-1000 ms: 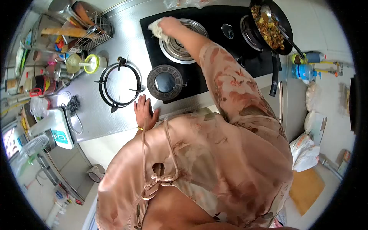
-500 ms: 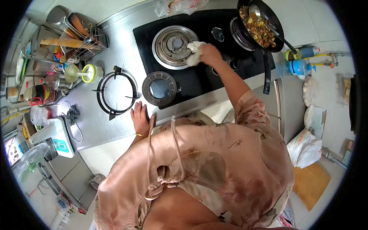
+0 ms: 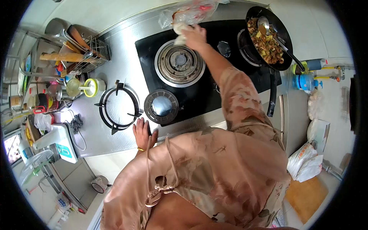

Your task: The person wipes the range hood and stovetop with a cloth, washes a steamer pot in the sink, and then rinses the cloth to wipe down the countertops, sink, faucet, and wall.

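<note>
My right hand (image 3: 194, 37) is closed on a whitish cloth (image 3: 180, 31) at the back of the black glass stove (image 3: 207, 90), just above the left burner (image 3: 180, 63). The cloth lies at the burner's far rim, close to a clear plastic bag (image 3: 191, 14). My left hand (image 3: 145, 132) rests flat on the front edge of the steel counter, fingers stretched out. Near its fingertips are a black pan support ring (image 3: 101, 109) on the counter and a round dark burner part (image 3: 150, 113) with a shiny centre, lying on the stove's front left corner.
A wok (image 3: 288, 27) of chopped food with a ladle (image 3: 263, 23) stands on the right burner, its handle (image 3: 272, 94) jutting past the front edge. At left are a wire utensil rack (image 3: 102, 50), a yellow-rimmed jar (image 3: 96, 92) and a white scale (image 3: 65, 140).
My right hand has moved the cloth from the burner's right side to its far side, beside the plastic bag. My left hand stays on the counter edge. The view has shifted slightly.
</note>
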### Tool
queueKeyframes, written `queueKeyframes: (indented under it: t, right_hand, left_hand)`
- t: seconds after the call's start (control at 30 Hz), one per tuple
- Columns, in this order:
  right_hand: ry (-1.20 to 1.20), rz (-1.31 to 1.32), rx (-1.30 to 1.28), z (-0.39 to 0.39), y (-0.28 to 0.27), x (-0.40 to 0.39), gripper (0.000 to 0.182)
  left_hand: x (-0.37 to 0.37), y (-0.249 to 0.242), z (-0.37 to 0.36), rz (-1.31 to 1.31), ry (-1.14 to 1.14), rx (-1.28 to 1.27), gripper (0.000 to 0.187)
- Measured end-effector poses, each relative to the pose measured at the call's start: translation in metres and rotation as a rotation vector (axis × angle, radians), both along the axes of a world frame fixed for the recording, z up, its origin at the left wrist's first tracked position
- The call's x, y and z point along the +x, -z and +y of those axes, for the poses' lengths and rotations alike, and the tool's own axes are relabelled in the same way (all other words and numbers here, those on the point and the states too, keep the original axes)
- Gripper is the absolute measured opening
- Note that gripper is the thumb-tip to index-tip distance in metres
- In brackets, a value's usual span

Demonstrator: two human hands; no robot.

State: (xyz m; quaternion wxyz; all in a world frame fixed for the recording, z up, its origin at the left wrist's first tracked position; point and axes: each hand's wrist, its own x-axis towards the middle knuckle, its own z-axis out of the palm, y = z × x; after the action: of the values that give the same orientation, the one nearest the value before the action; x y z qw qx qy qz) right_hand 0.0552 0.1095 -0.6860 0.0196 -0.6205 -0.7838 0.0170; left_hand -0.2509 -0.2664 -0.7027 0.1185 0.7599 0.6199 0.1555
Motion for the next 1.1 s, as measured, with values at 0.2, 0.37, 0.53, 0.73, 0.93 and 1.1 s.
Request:
queueKeyframes:
  t: [0.2, 0.37, 0.53, 0.73, 0.93, 1.1]
  right_hand:
    - [0.671, -0.198, -0.046, 0.038, 0.003, 0.098, 0.046]
    - [0.472, -0.087, -0.154, 0.022, -0.020, 0.046, 0.049]
    - [-0.057, 0.111, -0.156, -0.002, 0.014, -0.052, 0.050]
    - [0.228, 0.054, -0.047, 0.005, 0.034, 0.053, 0.055]
    - [0.226, -0.153, 0.007, -0.105, 0.026, 0.050, 0.055]
    - [0.108, 0.085, 0.147, -0.248, 0.030, -0.003, 0.053]
  left_hand:
    - [-0.004, 0.008, -0.001, -0.009, 0.004, 0.043, 0.059]
    - [-0.008, 0.011, -0.004, -0.021, 0.002, -0.011, 0.061]
    - [0.002, -0.004, -0.001, -0.009, -0.011, 0.021, 0.060]
    - [0.001, -0.002, -0.001, 0.002, -0.023, 0.002, 0.059]
    - [0.000, 0.000, -0.005, -0.021, -0.016, 0.038, 0.057]
    - [-0.001, 0.001, -0.004, -0.065, -0.008, 0.073, 0.058]
